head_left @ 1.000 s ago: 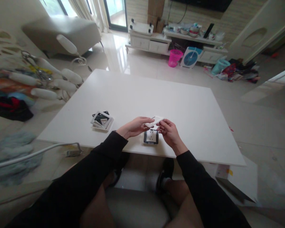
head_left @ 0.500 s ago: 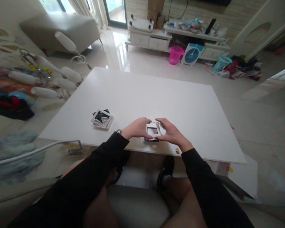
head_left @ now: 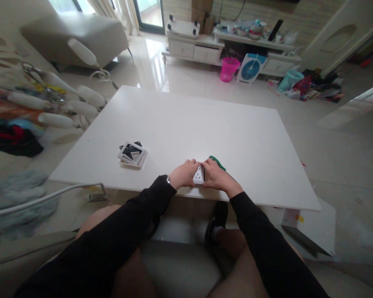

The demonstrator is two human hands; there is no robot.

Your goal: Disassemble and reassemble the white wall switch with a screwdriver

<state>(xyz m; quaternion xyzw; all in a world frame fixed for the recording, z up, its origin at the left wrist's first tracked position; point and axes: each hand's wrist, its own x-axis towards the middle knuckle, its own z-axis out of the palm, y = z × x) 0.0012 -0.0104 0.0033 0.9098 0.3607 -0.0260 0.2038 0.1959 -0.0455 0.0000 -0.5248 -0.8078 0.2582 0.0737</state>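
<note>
Near the front edge of the white table (head_left: 180,124), my left hand (head_left: 185,173) grips the left side of a white wall socket (head_left: 199,177). My right hand (head_left: 216,174) closes on its right side, with fingers and thumbs at the upper and lower edges. The socket's slotted face shows between the hands; most of its rim is covered. A green object (head_left: 218,162), partly hidden behind my right hand, lies just beyond it; its kind is unclear. To the left is a stack of white frames (head_left: 139,162) with black plates (head_left: 133,151) among them.
A white pipe-like rail (head_left: 65,190) runs at the left below the table. Beyond the table stand a pink basket (head_left: 229,69), a blue-and-white fan (head_left: 251,68) and a low white cabinet (head_left: 182,47). A white lamp with several shades (head_left: 82,51) stands at the left.
Both hands have moved down and closed in around the socket. The white frame they held above it now sits at the socket, mostly covered by the fingers. More of the green object shows.
</note>
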